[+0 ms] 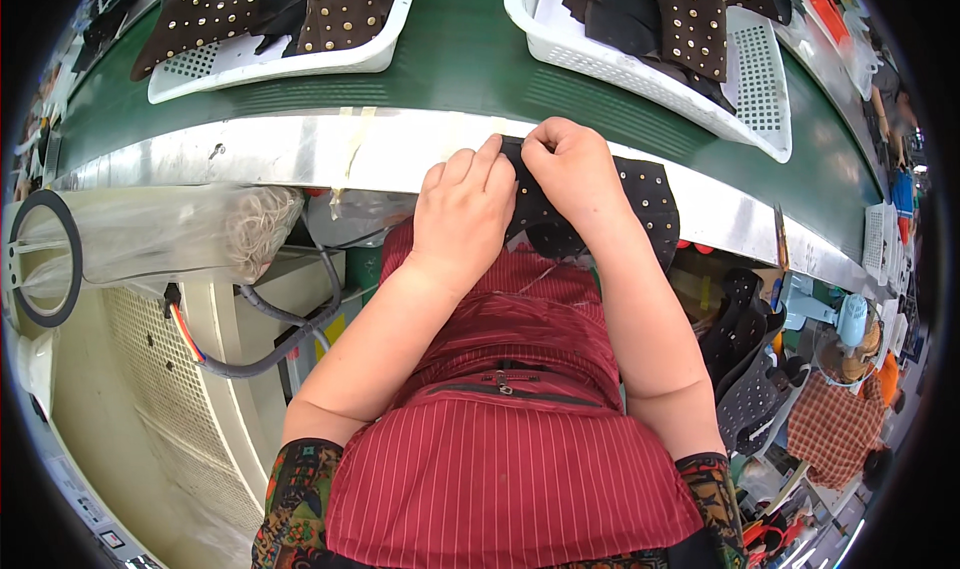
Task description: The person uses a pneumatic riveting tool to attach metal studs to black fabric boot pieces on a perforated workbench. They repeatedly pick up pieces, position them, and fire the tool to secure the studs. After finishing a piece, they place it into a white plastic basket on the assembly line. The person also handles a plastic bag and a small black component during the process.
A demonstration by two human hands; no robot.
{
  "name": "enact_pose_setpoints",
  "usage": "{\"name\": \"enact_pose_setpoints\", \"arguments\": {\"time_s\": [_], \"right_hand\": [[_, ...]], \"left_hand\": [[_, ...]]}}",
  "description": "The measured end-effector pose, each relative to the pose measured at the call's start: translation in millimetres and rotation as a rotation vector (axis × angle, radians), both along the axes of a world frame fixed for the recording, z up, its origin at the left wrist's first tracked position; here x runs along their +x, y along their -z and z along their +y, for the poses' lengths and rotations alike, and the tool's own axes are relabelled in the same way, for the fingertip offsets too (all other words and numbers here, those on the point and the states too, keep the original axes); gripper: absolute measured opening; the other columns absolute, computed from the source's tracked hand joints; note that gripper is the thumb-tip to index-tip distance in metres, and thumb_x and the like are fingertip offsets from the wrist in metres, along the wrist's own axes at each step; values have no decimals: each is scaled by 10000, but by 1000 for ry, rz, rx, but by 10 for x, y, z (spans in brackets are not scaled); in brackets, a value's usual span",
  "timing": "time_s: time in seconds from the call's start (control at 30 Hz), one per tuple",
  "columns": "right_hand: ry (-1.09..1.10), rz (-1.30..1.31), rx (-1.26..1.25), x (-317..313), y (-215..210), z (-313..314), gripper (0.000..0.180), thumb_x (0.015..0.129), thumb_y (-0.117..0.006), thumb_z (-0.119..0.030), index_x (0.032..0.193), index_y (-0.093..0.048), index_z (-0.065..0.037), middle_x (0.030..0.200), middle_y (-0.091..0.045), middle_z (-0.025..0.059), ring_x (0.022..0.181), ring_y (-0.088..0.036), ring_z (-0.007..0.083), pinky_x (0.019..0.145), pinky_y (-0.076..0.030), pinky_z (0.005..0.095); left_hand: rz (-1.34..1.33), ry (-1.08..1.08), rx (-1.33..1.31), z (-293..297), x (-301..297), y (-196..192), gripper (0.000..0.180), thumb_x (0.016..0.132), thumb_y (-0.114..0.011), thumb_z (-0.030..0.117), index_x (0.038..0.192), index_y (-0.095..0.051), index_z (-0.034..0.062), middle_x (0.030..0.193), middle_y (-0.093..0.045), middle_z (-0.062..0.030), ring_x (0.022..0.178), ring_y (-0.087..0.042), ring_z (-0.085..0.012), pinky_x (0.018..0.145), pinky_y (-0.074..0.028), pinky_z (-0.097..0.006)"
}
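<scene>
A black piece of leather-like material (648,201), dotted with small metal studs, hangs from my hands at the metal edge of the green worktop. My left hand (465,204) is closed on its left end, index finger lying along the top edge. Close beside it, my right hand (577,172) pinches the upper edge, thumb and fingers pressed together. Behind both hands, part of the piece is hidden. Its right portion droops below my right wrist, and a curled lower part shows between my forearms.
White perforated baskets, one at far left (270,77) and one at far right (655,81), hold dark studded pieces on the green belt (460,74). A plastic-wrapped roll (190,234) and grey cable (270,369) are left. Another person in a checked shirt (838,429) is right.
</scene>
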State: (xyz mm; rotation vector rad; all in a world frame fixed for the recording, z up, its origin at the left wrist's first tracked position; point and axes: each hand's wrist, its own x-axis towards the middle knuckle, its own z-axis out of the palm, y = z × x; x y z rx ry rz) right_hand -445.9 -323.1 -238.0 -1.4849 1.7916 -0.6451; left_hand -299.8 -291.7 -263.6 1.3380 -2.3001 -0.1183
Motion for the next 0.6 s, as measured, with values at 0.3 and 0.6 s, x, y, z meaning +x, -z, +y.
{"name": "enact_pose_setpoints", "arguments": {"time_s": [0.3,0.6], "right_hand": [[-208,150,5,-273,-243,142,181,815,-626,-192,910,-603,-40,791,-641,150,770,-628,315,680,-478,397],[-49,-6,-14,-334,36,38,197,846,-581,-203,860,-635,-14,792,-648,157,759,-622,325,699,-484,395]], "left_hand": [[-8,-12,-16,-16,12,19,274,760,-664,141,996,-562,46,1185,-590,-72,973,-561,-232,837,-426,-384],[-40,-24,8,-7,-20,-2,312,761,-657,138,1046,-564,52,1186,-589,-61,977,-557,-221,848,-406,-371]]}}
